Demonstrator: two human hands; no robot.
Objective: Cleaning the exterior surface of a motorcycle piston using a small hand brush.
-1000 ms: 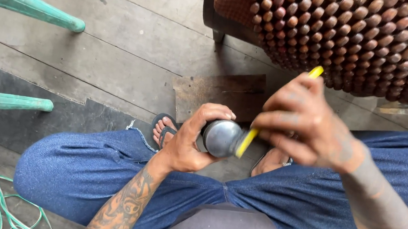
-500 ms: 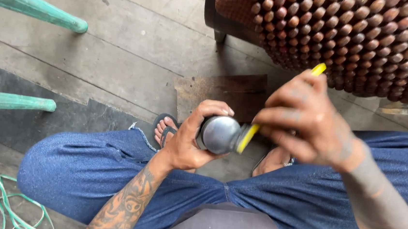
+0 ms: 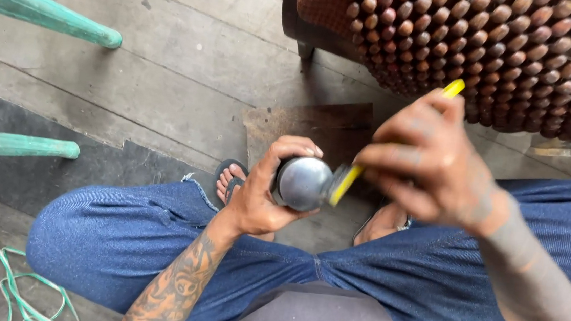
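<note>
My left hand (image 3: 266,189) grips a round dark grey object (image 3: 302,182) with a smooth domed end, held above my knees. My right hand (image 3: 424,161) holds a thin yellow tool (image 3: 346,181); its lower tip rests against the right side of the grey object, and its upper end (image 3: 453,88) sticks out past my fingers. I sit with both legs in blue jeans (image 3: 157,239) and sandalled feet (image 3: 231,176) on the floor.
Worn wooden floorboards (image 3: 172,50) lie below. Two teal furniture legs (image 3: 46,12) jut in from the left. A seat covered with brown wooden beads (image 3: 498,48) stands at the upper right. A dark mat (image 3: 63,143) and a loose green cord (image 3: 11,281) lie at left.
Both hands stay on the grey object and the yellow tool, with only slight shifts. The view has drifted a little.
</note>
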